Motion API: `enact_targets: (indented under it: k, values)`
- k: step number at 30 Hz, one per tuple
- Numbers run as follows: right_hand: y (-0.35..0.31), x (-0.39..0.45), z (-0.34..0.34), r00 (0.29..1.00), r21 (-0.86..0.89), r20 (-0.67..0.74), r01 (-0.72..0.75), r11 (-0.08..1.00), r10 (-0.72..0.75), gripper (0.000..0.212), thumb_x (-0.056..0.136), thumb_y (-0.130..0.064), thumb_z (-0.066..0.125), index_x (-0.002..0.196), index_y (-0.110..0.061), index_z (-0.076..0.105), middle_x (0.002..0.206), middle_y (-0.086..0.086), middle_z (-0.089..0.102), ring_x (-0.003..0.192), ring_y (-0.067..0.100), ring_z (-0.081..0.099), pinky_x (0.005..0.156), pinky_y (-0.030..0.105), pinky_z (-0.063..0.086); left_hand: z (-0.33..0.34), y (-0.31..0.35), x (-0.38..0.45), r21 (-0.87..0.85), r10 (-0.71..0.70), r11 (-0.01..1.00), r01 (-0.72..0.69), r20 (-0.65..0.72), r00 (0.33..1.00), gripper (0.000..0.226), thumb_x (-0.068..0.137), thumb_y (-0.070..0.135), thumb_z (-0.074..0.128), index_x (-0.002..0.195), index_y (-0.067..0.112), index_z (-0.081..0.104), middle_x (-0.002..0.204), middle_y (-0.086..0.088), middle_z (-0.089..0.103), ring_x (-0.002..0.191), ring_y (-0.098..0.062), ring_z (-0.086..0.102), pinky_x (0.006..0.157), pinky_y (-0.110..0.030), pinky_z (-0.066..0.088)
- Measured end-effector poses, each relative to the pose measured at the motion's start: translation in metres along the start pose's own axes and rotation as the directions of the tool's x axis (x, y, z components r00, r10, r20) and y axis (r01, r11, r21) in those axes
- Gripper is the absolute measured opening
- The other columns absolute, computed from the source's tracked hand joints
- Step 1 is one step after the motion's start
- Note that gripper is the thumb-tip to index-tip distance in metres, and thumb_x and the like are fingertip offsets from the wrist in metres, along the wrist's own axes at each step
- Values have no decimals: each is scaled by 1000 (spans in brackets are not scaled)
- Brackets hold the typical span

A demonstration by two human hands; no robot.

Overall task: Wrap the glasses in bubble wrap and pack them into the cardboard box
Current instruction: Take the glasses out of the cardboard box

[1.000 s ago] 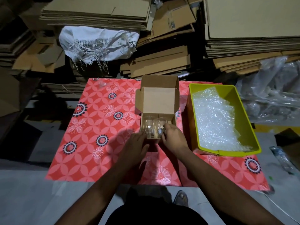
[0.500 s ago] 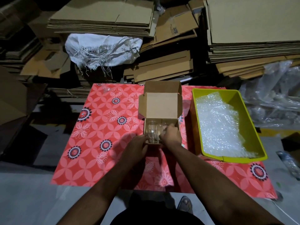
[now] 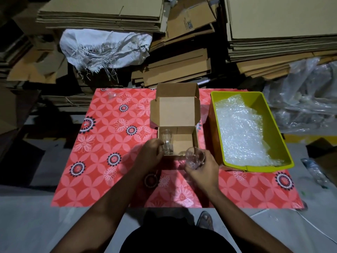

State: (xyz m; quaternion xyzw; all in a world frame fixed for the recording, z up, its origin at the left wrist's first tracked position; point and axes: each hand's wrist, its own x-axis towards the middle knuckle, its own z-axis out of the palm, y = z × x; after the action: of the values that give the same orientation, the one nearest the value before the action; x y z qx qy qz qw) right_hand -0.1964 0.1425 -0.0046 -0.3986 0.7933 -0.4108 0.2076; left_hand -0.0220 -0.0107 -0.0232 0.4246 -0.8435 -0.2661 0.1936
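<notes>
A small open cardboard box (image 3: 182, 141) stands mid-table with its lid (image 3: 176, 114) up. One clear glass (image 3: 167, 142) stands upright in the box's left side, and my left hand (image 3: 150, 155) holds it at the near left corner. My right hand (image 3: 203, 169) grips a second clear glass (image 3: 194, 157), tilted, just outside the box's near right corner. Bubble wrap (image 3: 242, 132) lies in the yellow-green bin (image 3: 279, 134) to the right.
A red flowered cloth (image 3: 109, 143) covers the table. Stacks of flattened cardboard (image 3: 182, 70) and a white sack (image 3: 105, 46) crowd the far side. Clear plastic sheeting (image 3: 306, 95) lies at the right. A small clear item (image 3: 111, 95) sits at the cloth's far left corner.
Both glasses stood in the box with my hands at them. My right hand has now lifted one glass out toward me and to the right; the left stays on the other glass.
</notes>
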Motion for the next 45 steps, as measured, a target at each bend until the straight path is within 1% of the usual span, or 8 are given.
enact_targets:
  k: [5,12,14,18,23,29,41,45]
  values:
    - [26,-14,-2,999,-58,36,-18,998,20,60,61,-35,90,107,-34,52,98,-11,64,89,7,62,72,13,45,4,-3,-3,1,-15,1000,15,24,1000,35,89,11,70,123,6,67,128,-11,65,119,-23,58,99,-25,39]
    - [30,-12,1,999,-55,45,-4,998,6,81,61,-43,91,127,-24,49,116,-9,58,105,10,59,84,27,55,7,-8,-10,-41,-55,998,56,6,998,30,93,15,68,122,7,68,131,-9,60,117,-20,57,101,-35,47]
    - [19,-14,-2,997,-82,2,78,994,-78,90,66,-56,83,138,-20,43,124,-8,51,112,7,51,88,25,50,8,-11,-13,-56,-82,995,83,7,997,31,93,17,69,123,10,67,129,-8,61,115,-19,58,100,-37,49]
    - [-16,-12,-2,937,-176,-72,324,929,-341,64,87,-49,70,134,-12,49,128,3,52,121,14,46,97,25,42,5,-8,-8,-3,-62,998,62,-19,998,28,92,17,70,119,10,69,120,-8,63,110,-20,57,95,-35,47]
    - [-30,14,10,933,-493,167,360,792,-320,43,90,-39,59,128,-18,56,122,2,61,119,24,52,104,39,39,0,-2,23,172,18,985,-5,-76,997,33,87,23,69,120,16,66,93,-4,54,84,-22,52,64,-31,47]
    - [-23,26,26,903,-687,397,413,598,-166,48,90,-49,46,126,-20,58,127,2,62,127,21,50,115,48,22,7,5,44,440,-43,898,25,31,999,54,79,34,79,125,17,58,101,-8,61,91,-24,59,75,-32,51]
    - [-17,28,35,893,-726,437,423,542,-111,51,93,-34,50,138,-12,49,133,7,60,130,25,50,118,54,17,5,-4,50,-57,-143,988,142,-32,989,25,72,27,84,75,34,60,87,14,58,90,-14,47,70,-30,32]
    - [-21,30,34,883,-747,459,445,494,-101,48,92,-30,50,136,-11,51,128,7,62,125,25,54,116,52,23,-14,13,35,-193,-78,979,61,-78,994,12,77,23,78,77,26,66,89,12,64,92,-9,50,77,-35,44]
